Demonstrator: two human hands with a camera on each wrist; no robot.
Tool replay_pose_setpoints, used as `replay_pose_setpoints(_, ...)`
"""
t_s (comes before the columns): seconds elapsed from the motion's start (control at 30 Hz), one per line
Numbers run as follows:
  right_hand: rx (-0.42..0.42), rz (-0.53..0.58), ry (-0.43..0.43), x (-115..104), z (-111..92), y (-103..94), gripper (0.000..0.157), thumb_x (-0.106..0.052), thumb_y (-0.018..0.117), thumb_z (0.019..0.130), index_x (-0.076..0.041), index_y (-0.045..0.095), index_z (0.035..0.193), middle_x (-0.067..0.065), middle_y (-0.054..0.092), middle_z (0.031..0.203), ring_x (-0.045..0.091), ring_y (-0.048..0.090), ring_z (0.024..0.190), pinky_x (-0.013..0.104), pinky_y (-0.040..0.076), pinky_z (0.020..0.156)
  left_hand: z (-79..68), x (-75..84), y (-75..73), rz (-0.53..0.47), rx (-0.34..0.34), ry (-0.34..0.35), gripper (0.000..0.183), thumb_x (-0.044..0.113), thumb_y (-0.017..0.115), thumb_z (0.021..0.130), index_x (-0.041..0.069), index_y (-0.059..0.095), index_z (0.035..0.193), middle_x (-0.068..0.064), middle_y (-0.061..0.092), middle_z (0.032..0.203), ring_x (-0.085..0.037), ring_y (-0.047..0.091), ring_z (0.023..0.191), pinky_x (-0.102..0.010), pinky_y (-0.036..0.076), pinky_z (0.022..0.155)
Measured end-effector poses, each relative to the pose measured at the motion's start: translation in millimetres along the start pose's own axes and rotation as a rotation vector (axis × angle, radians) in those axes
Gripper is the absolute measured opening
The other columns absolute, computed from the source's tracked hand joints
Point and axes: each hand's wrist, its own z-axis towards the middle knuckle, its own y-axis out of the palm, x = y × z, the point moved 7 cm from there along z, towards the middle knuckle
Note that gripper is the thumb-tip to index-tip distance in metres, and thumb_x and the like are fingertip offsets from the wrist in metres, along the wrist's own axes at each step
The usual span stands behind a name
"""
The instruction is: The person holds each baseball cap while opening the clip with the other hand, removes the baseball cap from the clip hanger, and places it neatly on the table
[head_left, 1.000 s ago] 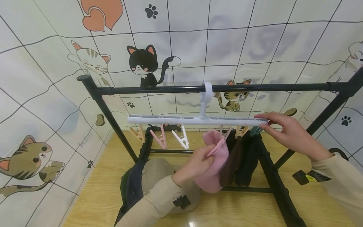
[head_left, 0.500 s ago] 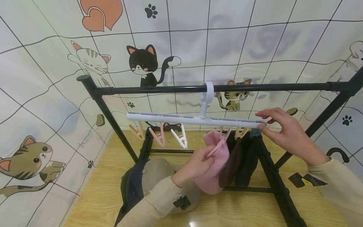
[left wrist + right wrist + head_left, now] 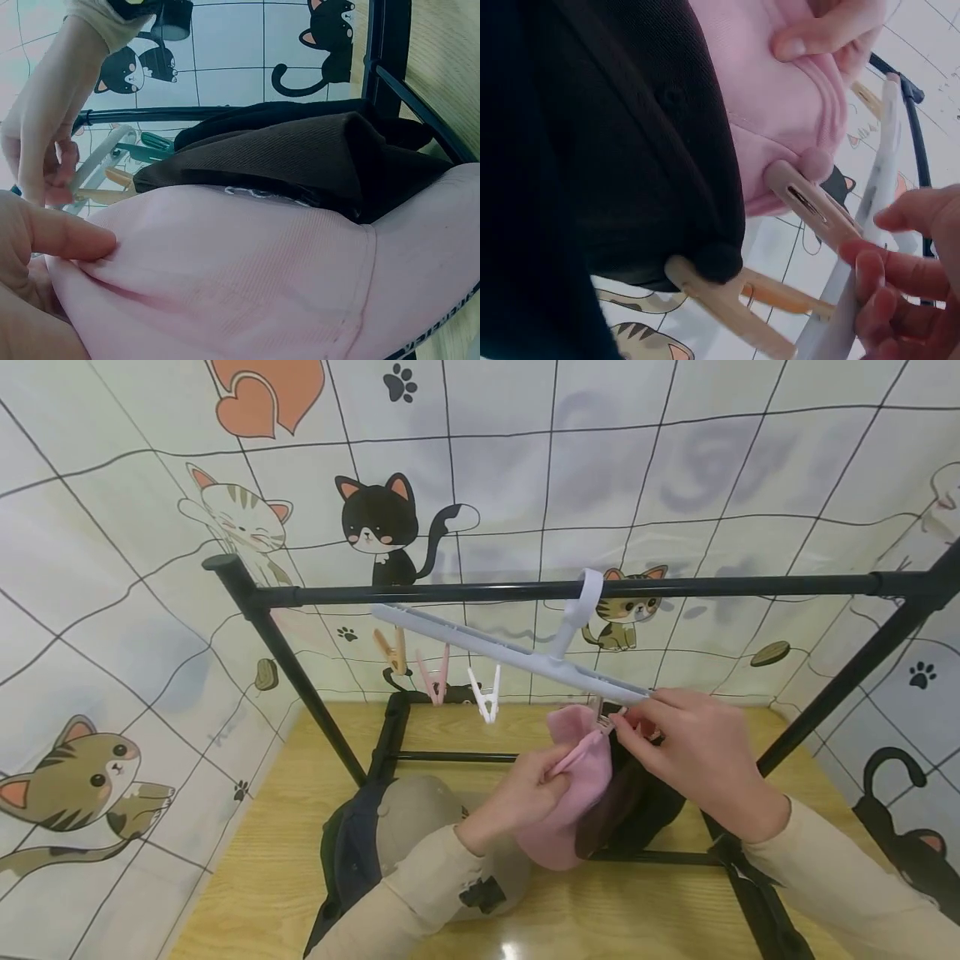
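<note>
A pink cap (image 3: 566, 827) hangs below the white hanger (image 3: 525, 658), with its top at a pale pink clothespin (image 3: 810, 202). My left hand (image 3: 528, 789) pinches the cap's fabric between thumb and fingers, also plain in the left wrist view. At the hanger's right end, my right hand (image 3: 697, 752) has its thumb and fingers at the handles of that clothespin. A dark brown cap (image 3: 277, 165) and a black cap hang behind the pink one. A beige clothespin (image 3: 727, 307) holds a dark cap beside it. The right hand hides the hanger's right tip in the head view.
A black rack bar (image 3: 420, 594) carries the tilted hanger by its hook. Orange (image 3: 392, 652), pink (image 3: 433, 675) and white clothespins (image 3: 486, 695) dangle at the left. Beneath, a beige cap (image 3: 416, 818) and dark caps lie on the wooden surface (image 3: 247, 868).
My right hand has gone from the hanger's end down and left to the pink cap's clothespin. The hanger has tilted, left end up, and its hook has shifted right. The left hand stays.
</note>
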Motion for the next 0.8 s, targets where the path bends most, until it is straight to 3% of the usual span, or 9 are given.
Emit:
replay_pose_setpoints(0.23,0.034,-0.18,0.026,-6,9,4.1,0.048,-0.048,0.049,0.081,-0.012,0.059,0.05,-0.004,0.043,0.042,0.011,0.032,0.034,0.025,0.02,0.034,1.3,1.1,0.8,0.035,-0.001,0.02,0.014,-0.009,0.049,0.08,0.002,0.056,0.086,0.0,0.044,0.064,-0.007,0.043,0.059,-0.018,0.036,0.05)
replay_pose_setpoints(0.43,0.034,-0.385,0.073,-13,14,12.7,0.06,-0.052,0.041,0.082,-0.012,0.028,0.04,-0.002,0.019,0.038,0.014,0.017,0.032,0.027,0.01,0.034,2.3,0.9,0.3,0.048,0.007,0.027,0.014,-0.009,0.049,0.08,0.002,0.055,0.088,-0.001,0.044,0.064,-0.007,0.043,0.057,-0.018,0.036,0.05)
replay_pose_setpoints(0.67,0.01,-0.385,0.127,-11,21,19.0,0.059,-0.044,0.051,0.079,-0.011,0.023,0.039,-0.001,0.016,0.038,0.013,0.014,0.034,0.027,0.009,0.035,3.7,3.1,0.9,0.099,0.003,0.046,0.012,-0.007,0.05,0.079,0.004,0.05,0.081,0.001,0.038,0.06,-0.007,0.038,0.054,-0.017,0.032,0.048)
replay_pose_setpoints(0.8,-0.051,-0.369,0.145,-8,27,21.2,0.057,-0.042,0.05,0.079,-0.01,0.025,0.039,-0.001,0.017,0.038,0.012,0.013,0.035,0.027,0.009,0.034,3.1,3.4,0.2,0.108,0.006,0.027,0.013,-0.006,0.05,0.08,0.004,0.052,0.087,0.001,0.038,0.059,-0.006,0.038,0.052,-0.017,0.033,0.047)
